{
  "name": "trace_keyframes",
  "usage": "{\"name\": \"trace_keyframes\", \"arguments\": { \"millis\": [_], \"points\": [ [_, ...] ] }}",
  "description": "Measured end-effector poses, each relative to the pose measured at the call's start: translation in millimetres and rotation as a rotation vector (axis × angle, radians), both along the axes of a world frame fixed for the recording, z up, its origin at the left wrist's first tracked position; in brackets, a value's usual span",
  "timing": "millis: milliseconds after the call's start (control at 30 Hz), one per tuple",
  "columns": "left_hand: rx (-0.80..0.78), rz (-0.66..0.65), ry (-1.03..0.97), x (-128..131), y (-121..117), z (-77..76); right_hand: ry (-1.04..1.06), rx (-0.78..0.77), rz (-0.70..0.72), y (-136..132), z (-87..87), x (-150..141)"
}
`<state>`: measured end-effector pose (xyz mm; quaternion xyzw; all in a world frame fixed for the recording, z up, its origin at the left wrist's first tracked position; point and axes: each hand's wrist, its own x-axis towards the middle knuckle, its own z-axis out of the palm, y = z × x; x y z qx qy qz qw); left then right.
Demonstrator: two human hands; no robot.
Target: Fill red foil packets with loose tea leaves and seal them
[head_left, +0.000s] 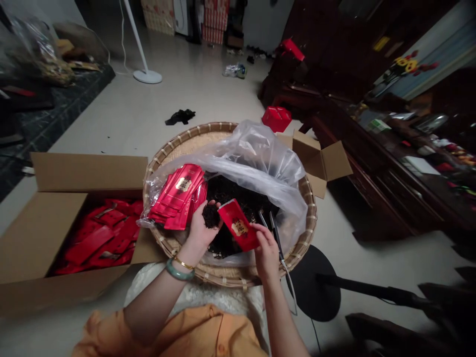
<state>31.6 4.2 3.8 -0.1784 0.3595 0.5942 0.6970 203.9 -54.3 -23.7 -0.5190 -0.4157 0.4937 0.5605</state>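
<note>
My left hand [203, 223], palm up and cupped, holds a small heap of dark, dry tea leaves [211, 216]. In my right hand [267, 250] is a red packet [239, 225] with a cream label, pinched at its lower right end. The packet slants, its upper end close to my left fingertips. More dark leaves [241, 191] lie below, in a clear plastic bag [256, 171] spread in a round woven basket [310, 218]. A fanned stack of flat red packets [178, 193] rests left of my left hand. Beside my right fingers lies a two-armed tool [274, 230] with a white cable.
An open cardboard box [48, 223] full of red packets [100, 235] stands at the left. Another open carton [316, 161] and a red box [276, 119] are behind the basket at right. A black round stand base [316, 292] sits on the floor at right.
</note>
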Motion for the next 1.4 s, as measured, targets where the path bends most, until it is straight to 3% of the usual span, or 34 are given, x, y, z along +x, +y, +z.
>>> {"name": "trace_keyframes", "arguments": {
  "millis": [133, 300, 400, 567, 867, 1033, 1200, 1300, 1400],
  "points": [
    [0.072, -0.041, 0.029, -0.8, 3.6, 2.3, -0.483, 0.199, 0.189, 4.8, 0.8, -0.8],
    [0.098, -0.077, 0.056, 0.3, 0.4, 8.9, -0.815, 0.441, 0.316, 9.9, 23.8, -14.0],
    [0.093, -0.108, 0.045, 0.3, -3.3, 11.7, -0.945, 0.486, 0.314, 9.5, 32.7, -15.7],
    [0.095, -0.129, 0.034, 1.0, -4.0, 12.5, -1.194, 0.488, 0.174, 4.8, 37.2, -12.5],
    [0.156, -0.18, 0.087, 3.8, 3.1, 33.9, -1.222, 0.357, 0.416, 15.7, 43.4, -3.6],
    [0.204, -0.238, 0.158, 11.7, 12.3, 61.9, -1.316, 0.348, 0.519, 26.9, 54.6, -11.2],
    [0.3, -0.228, 0.217, 25.6, 22.0, 90.1, -1.502, 0.432, 0.471, 41.3, 71.1, -30.2],
    [0.308, -0.22, 0.26, 26.2, 24.8, 88.7, -1.556, 0.441, 0.433, 44.2, 70.8, -35.6],
    [0.285, -0.286, 0.292, 20.7, 24.6, 76.5, -1.502, 0.432, 0.47, 41.8, 61.1, -33.6]
  ]
}}
